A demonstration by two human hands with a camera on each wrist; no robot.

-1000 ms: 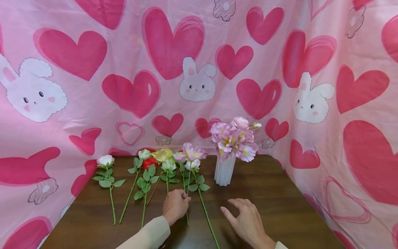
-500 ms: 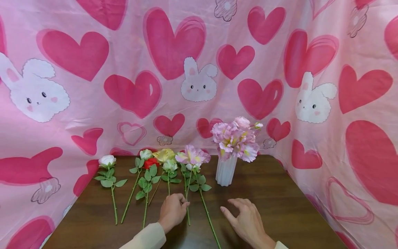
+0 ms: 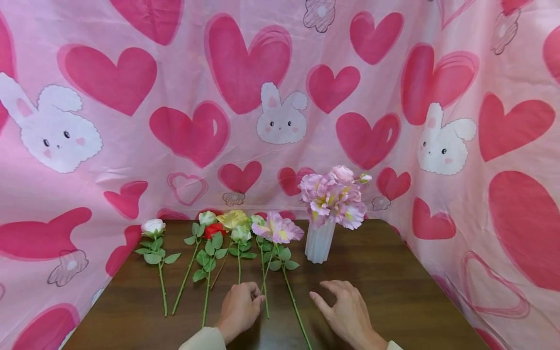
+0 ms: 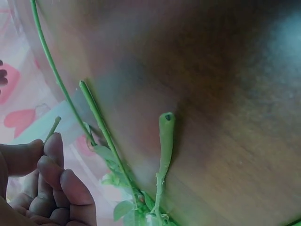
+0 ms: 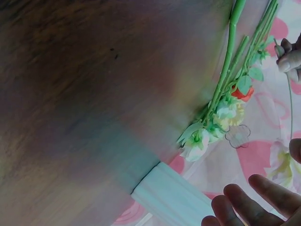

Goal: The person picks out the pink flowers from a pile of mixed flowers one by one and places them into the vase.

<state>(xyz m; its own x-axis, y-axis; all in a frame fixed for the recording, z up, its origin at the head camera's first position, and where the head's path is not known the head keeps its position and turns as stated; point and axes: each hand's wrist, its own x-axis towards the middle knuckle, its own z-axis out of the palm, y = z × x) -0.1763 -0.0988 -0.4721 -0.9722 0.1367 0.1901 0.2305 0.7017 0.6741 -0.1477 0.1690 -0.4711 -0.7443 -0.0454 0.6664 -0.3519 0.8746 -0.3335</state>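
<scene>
My left hand (image 3: 239, 307) pinches the thin stem of a pink-purple iris-like flower (image 3: 279, 227) between thumb and fingers. In the left wrist view, the cut end of its stem (image 4: 53, 127) sticks out above the thumb. The bloom is held up in front of a flower on the table and hides it in the head view. My right hand (image 3: 346, 312) hovers at the right with relaxed, spread fingers and holds nothing. Behind it stands a white ribbed vase (image 3: 319, 243) filled with similar pink-purple blooms (image 3: 333, 199).
On the brown table (image 3: 385, 272) lie several loose flowers: a white rose (image 3: 153, 227) at the far left, a red rose (image 3: 214, 230), a yellow flower (image 3: 233, 219) and pale green-white ones (image 3: 241, 234). A pink heart-print cloth (image 3: 280, 160) surrounds the table's back and sides.
My left hand has drawn back toward the front edge with the iris-like flower, whose bloom has come lower and nearer. My right hand has stayed nearly still.
</scene>
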